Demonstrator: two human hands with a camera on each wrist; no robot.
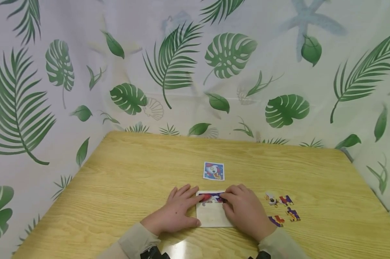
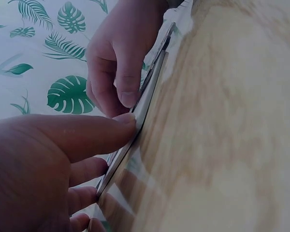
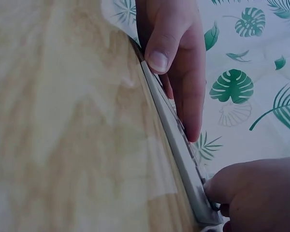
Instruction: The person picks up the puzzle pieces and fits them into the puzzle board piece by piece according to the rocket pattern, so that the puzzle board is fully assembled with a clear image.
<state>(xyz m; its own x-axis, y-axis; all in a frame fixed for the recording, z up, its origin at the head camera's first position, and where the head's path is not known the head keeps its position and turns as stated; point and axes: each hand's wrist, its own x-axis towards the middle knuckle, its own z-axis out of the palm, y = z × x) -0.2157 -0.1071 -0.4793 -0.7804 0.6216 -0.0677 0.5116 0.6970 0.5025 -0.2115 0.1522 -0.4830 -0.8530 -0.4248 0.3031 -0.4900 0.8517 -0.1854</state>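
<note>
A shallow pale puzzle tray point(image 1: 213, 217) lies on the table between both hands, with joined jigsaw pieces point(image 1: 211, 198) along its far edge. My left hand point(image 1: 179, 213) lies at the tray's left side, fingers extended. Its index fingertip rests on the pieces and its thumb touches the near left corner, the thumb being plain in the left wrist view. Over the tray's right side, my right hand point(image 1: 246, 212) has bent fingers. Its thumb and index finger pinch a jigsaw piece at the right end of the row; the hand hides most of that piece.
Several loose jigsaw pieces point(image 1: 293, 214) lie to the right of the right hand. Beyond the tray is a small picture card point(image 1: 214, 171) showing a rocket. A leaf-patterned curtain point(image 1: 195, 72) stands behind the wooden table point(image 1: 143, 162).
</note>
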